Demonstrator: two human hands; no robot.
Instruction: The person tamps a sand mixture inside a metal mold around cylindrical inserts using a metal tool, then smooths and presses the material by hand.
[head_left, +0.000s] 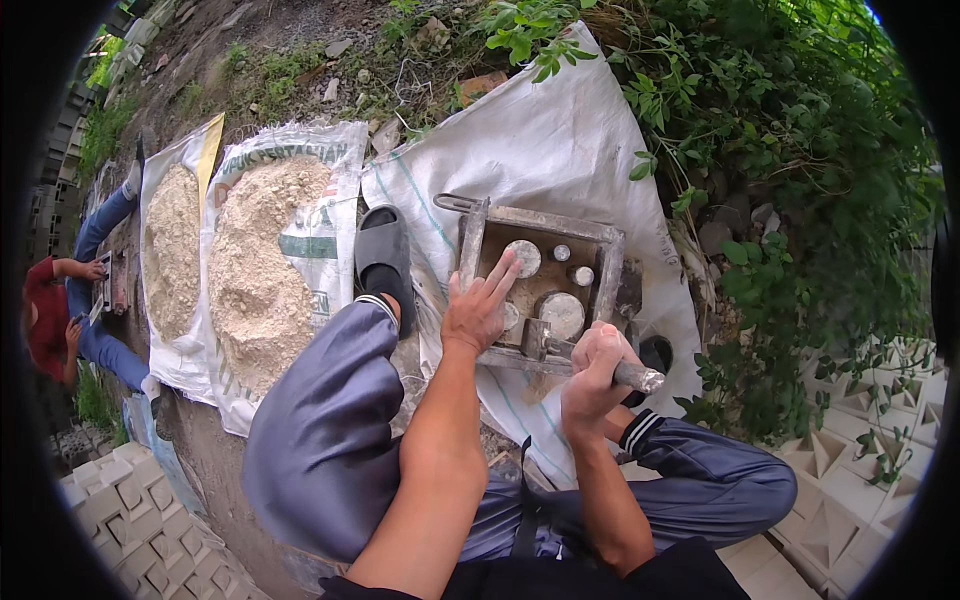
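Before me a square, dusty metal frame mould (610, 262) holds several round grey pieces of different sizes, among them a large disc (561, 315) and another disc (524, 258). My left hand (475, 312) lies over the frame's left side, fingers stretched out, the fingertips at the edge of the upper disc; whether they press on it I cannot tell. In my right hand (597, 362) is the handle of a hammer, its blocky head (536, 339) over the near side of the frame, by the large disc. Part of the handle is hidden by my fingers.
A white woven sheet (560, 130) lies under the frame. To its left are sacks spread with pale crumbly powder (262, 270). Leafy plants (780, 150) crowd the right; patterned pale blocks (840, 470) stand lower right. Another person (50, 315) sits at the far left.
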